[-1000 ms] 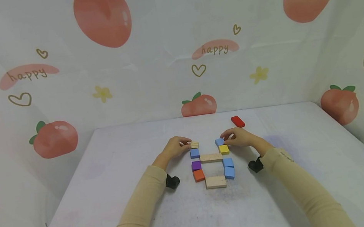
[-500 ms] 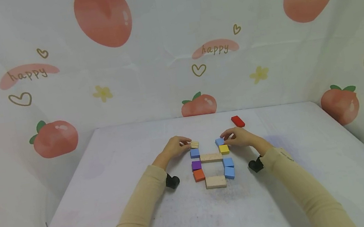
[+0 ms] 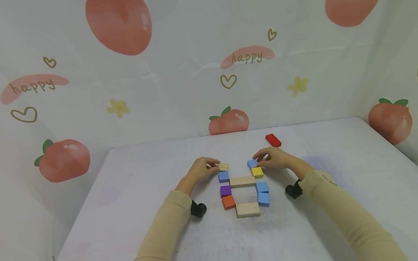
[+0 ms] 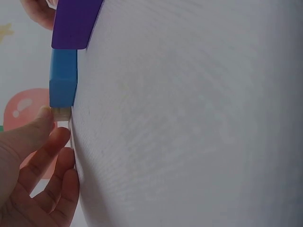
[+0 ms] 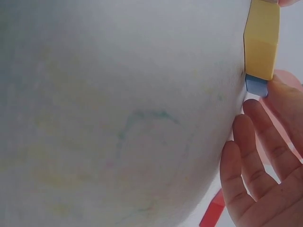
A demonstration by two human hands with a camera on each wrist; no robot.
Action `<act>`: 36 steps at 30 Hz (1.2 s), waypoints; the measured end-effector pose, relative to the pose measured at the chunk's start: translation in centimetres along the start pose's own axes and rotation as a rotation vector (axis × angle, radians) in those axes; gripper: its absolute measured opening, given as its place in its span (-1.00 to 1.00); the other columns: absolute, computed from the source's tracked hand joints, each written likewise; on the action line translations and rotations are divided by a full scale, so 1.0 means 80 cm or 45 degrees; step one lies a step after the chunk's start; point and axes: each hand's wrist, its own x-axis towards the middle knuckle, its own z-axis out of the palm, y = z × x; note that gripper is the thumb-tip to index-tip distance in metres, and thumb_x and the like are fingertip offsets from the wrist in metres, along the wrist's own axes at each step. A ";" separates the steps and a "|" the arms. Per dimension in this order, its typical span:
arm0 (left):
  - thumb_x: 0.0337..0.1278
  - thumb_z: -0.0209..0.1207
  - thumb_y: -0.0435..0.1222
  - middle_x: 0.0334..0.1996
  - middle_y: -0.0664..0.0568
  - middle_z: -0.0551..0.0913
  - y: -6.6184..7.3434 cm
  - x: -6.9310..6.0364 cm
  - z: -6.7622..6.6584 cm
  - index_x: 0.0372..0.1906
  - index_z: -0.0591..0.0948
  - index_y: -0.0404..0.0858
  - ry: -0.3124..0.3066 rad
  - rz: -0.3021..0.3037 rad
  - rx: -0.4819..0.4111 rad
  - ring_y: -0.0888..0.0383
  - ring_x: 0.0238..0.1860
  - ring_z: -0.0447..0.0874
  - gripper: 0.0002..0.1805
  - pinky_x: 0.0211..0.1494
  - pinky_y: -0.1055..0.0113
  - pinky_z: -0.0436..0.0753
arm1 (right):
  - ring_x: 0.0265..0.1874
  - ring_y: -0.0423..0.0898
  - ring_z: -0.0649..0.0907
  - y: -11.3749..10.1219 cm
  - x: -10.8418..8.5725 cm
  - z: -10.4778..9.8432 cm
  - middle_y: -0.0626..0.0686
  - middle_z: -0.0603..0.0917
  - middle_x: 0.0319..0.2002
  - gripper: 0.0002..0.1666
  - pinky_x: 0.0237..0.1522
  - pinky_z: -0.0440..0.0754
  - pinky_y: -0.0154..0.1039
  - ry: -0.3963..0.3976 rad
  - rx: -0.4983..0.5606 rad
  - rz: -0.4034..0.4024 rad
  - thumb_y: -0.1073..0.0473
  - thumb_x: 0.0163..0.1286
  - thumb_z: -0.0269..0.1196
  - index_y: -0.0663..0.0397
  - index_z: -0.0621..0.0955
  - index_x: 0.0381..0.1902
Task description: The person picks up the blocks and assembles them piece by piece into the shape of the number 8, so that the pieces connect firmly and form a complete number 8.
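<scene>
My left hand (image 3: 201,170) pinches a small plain wooden block (image 3: 224,167) between thumb and fingertips at the far end of the left column. Opposite it, my right hand (image 3: 275,158) pinches a blue block (image 3: 251,163) at the far end of the right column. Nearer me on the left lie a blue block (image 3: 223,177), a purple block (image 3: 225,190) and an orange block (image 3: 229,202). On the right, a yellow block (image 3: 257,172) sits just before the pinched one, with two more blue blocks nearer. In both wrist views the held blocks are partly hidden.
Two longer wooden blocks lie crosswise between the columns, a middle one (image 3: 242,182) and a near one (image 3: 248,209). A red block (image 3: 273,140) lies apart beyond my right hand. The white-covered table (image 3: 138,167) ends at a printed cloth backdrop (image 3: 188,97).
</scene>
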 end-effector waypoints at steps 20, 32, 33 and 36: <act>0.17 0.17 -0.30 -0.19 -0.12 0.68 0.002 -0.004 -0.001 0.02 0.61 -0.29 -0.005 -0.013 -0.002 0.02 -0.13 0.63 -0.68 0.01 0.24 0.56 | -0.11 0.07 0.60 -0.002 -0.001 -0.001 0.19 0.62 -0.06 -0.60 0.01 0.59 -0.07 0.010 -0.010 0.003 0.16 0.32 0.18 0.16 0.53 0.10; 0.17 0.18 -0.29 -0.18 -0.10 0.67 0.003 -0.003 -0.001 0.02 0.62 -0.26 0.006 -0.047 -0.031 0.04 -0.13 0.62 -0.69 0.03 0.23 0.56 | -0.11 0.09 0.60 0.012 0.001 -0.012 0.23 0.62 -0.05 -0.62 -0.02 0.60 -0.07 0.124 0.013 0.018 0.15 0.33 0.17 0.17 0.56 0.07; 0.17 0.18 -0.29 -0.18 -0.10 0.67 0.003 -0.003 -0.001 0.02 0.62 -0.26 0.007 -0.048 -0.033 0.03 -0.13 0.62 -0.69 0.04 0.23 0.56 | -0.11 0.10 0.60 0.014 0.001 -0.014 0.23 0.62 -0.05 -0.62 -0.04 0.61 -0.08 0.141 0.019 0.028 0.15 0.33 0.17 0.18 0.56 0.07; 0.17 0.18 -0.29 -0.19 -0.10 0.67 0.002 -0.002 0.000 0.02 0.62 -0.26 0.008 -0.045 -0.036 0.04 -0.13 0.62 -0.69 0.02 0.23 0.56 | -0.10 0.13 0.60 0.017 0.000 -0.018 0.27 0.61 -0.04 -0.62 -0.08 0.62 -0.12 0.199 0.049 0.063 0.15 0.34 0.16 0.22 0.56 0.05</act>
